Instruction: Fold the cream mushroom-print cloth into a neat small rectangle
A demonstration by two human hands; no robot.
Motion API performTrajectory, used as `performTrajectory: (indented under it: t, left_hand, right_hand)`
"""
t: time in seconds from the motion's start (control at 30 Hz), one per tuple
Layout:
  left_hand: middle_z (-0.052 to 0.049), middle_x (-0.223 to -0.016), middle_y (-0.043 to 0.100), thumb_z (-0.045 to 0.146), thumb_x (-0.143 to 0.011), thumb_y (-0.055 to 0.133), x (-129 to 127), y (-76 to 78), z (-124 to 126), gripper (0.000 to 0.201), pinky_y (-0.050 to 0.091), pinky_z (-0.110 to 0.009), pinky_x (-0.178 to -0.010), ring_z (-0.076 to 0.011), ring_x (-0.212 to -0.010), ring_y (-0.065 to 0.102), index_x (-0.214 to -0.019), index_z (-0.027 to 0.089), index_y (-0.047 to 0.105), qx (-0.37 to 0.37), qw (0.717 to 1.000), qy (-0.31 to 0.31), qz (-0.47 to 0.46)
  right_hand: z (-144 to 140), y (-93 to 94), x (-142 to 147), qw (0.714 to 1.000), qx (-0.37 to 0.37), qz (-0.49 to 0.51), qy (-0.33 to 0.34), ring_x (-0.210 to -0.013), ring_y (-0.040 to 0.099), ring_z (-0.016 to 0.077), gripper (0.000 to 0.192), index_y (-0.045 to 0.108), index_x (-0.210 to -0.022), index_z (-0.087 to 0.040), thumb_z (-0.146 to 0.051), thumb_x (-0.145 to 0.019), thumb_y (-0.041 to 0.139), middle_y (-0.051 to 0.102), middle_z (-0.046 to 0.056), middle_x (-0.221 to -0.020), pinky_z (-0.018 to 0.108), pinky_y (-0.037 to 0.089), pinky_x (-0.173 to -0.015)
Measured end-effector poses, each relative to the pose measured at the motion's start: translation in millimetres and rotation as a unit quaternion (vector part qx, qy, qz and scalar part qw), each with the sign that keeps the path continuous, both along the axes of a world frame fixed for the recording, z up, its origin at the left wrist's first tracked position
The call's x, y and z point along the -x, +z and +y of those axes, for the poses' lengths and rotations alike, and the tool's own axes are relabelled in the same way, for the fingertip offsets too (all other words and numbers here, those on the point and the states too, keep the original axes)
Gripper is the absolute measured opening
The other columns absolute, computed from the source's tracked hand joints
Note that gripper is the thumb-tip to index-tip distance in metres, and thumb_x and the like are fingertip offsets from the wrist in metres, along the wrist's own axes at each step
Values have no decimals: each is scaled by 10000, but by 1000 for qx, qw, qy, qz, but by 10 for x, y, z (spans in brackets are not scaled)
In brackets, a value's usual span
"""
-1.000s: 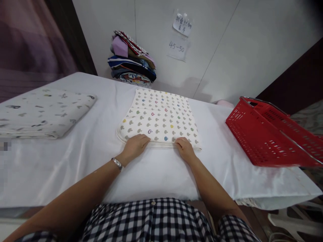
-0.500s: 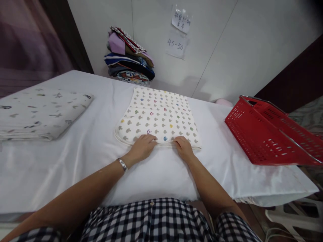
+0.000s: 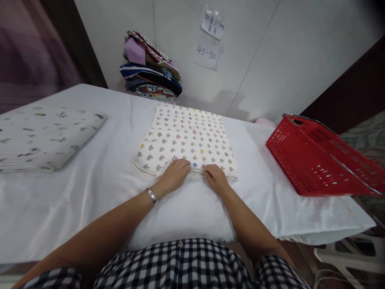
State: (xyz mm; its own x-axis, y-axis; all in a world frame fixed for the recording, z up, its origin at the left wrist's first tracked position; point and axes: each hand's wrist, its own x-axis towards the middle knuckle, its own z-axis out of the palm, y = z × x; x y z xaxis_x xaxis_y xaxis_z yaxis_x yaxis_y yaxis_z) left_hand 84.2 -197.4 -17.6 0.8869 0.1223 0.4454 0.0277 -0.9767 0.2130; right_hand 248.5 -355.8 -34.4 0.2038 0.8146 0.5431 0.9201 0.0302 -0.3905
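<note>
Both hands rested on the near edge of a folded cloth (image 3: 186,138) printed with small mushrooms, which lay in the middle of the table (image 3: 99,180) on its white sheet. The left hand (image 3: 175,174) lay with its fingers curled over that edge, and the right hand (image 3: 215,178) pinched the same edge just beside it, fingertips nearly touching. A second folded cloth (image 3: 45,134) sat by the left edge. A red basket (image 3: 319,158) stood tilted at the right edge. A pile of clothes (image 3: 152,72) leaned against the wall at the far edge.
</note>
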Motion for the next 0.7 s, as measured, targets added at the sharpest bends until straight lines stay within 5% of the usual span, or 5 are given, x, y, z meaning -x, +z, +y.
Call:
performTrajectory:
  t: [0.2,0.4,0.7]
  left_hand:
    - [-63,-1045,594,98,-887,392,19,-50,4,207,424,-368,-840,-198,-966,505,-840,173,579,19,1000,-6,8]
    - [-64,-1009,595,138,-907,382,-4,-64,10,195,433,-368,-843,-190,-937,511,-904,166,575,58,998,2,-1]
    - [-68,-1010,608,140,-910,394,27,-39,-5,204,426,-354,-840,-186,-944,513,-886,162,596,10,1000,-18,-14]
  right_hand:
    - [-11,-26,4,1000,-27,14,-3,-982,577,196,277,568,-1104,-222,-145,-913,382,645,79,-1035,385,506,-854]
    - [-8,11,45,999,-4,-30,37,-1088,537,202,242,608,-1008,-221,-140,-882,417,596,97,-1159,403,479,-906]
    - [-30,42,38,993,-34,-104,-36,-1205,470,224,170,639,-934,-194,-172,-900,473,590,96,-1225,427,407,-975]
